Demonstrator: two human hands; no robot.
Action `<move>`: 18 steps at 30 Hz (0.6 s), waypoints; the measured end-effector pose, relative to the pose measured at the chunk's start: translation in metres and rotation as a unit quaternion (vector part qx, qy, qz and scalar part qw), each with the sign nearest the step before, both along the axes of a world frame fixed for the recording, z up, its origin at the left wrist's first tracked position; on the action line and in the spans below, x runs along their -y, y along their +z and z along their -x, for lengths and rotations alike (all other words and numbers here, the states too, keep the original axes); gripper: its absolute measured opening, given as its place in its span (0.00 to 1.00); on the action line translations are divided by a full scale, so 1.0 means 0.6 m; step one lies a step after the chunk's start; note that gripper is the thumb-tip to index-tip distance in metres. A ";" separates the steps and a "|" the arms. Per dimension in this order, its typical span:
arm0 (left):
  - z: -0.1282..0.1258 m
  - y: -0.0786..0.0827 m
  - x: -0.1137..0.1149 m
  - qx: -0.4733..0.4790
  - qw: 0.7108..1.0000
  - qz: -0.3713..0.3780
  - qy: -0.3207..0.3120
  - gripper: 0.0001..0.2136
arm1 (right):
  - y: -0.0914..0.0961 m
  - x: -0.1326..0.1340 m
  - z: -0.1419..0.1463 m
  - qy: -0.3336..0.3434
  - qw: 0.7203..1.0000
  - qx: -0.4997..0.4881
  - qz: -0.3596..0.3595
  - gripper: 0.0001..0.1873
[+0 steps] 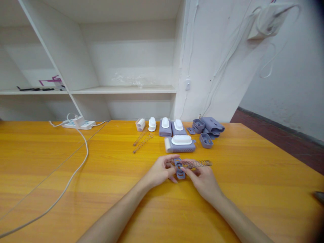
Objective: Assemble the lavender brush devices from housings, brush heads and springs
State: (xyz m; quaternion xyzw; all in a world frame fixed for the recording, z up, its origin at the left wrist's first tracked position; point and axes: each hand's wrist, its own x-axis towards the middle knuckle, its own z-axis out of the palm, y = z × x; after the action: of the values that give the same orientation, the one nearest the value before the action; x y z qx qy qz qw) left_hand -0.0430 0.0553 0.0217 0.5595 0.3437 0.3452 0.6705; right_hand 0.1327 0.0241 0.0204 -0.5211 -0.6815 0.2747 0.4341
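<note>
Left hand (160, 171): grip closed on the edge of a small grey-purple plate (180, 175), located over the tabletop (111, 179). Right hand (206, 180): grip closed on a coil spring (202, 163), thumb at the plate; spring extends rightward from it. Beyond the hands: a white-topped case (183, 149), two loose springs (143, 143) to its left, and an open grey-purple cup (207, 145) just right.

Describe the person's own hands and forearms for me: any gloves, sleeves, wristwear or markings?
The left hand and right hand are ungloved. Both forearms are bare, with no sleeves, watch, bracelet, cables or markings visible. Some fingers are partly hidden.
</note>
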 end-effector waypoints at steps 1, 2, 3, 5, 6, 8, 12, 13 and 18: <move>0.000 0.003 0.001 0.000 1.000 0.003 0.000 0.29 | 0.000 0.000 0.000 0.002 1.000 0.000 0.000 0.13; -0.001 0.006 0.001 0.001 1.000 0.007 0.001 0.29 | 0.000 -0.001 0.000 0.004 1.000 -0.001 -0.001 0.13; -0.001 0.008 0.002 0.001 1.000 0.011 0.002 0.29 | 0.000 -0.001 0.000 0.005 1.000 -0.003 -0.001 0.13; -0.001 0.013 0.004 0.003 1.000 0.016 0.004 0.29 | -0.001 -0.002 0.000 0.008 1.000 -0.011 0.002 0.13; -0.001 0.014 0.004 0.005 1.000 0.016 0.004 0.28 | -0.002 -0.002 0.000 0.009 1.000 -0.016 0.006 0.13; 0.000 0.014 0.005 0.014 1.000 0.015 0.004 0.28 | -0.004 -0.003 0.000 0.009 1.000 -0.024 0.012 0.13; 0.002 0.009 0.003 0.034 0.999 0.020 0.007 0.28 | -0.005 -0.004 0.000 0.011 0.999 -0.028 0.017 0.13; 0.002 0.009 0.003 0.036 0.999 0.021 0.006 0.28 | -0.005 -0.004 -0.001 0.013 0.999 -0.030 0.017 0.13; 0.002 0.009 0.001 0.037 0.999 0.021 0.003 0.30 | -0.003 -0.004 -0.001 0.019 0.999 -0.038 0.024 0.13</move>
State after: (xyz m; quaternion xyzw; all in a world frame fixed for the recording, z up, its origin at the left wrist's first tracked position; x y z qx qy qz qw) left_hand -0.0444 0.0545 0.0270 0.5314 0.3275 0.3607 0.6930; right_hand 0.1335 0.0264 0.0184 -0.5076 -0.6677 0.3190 0.4413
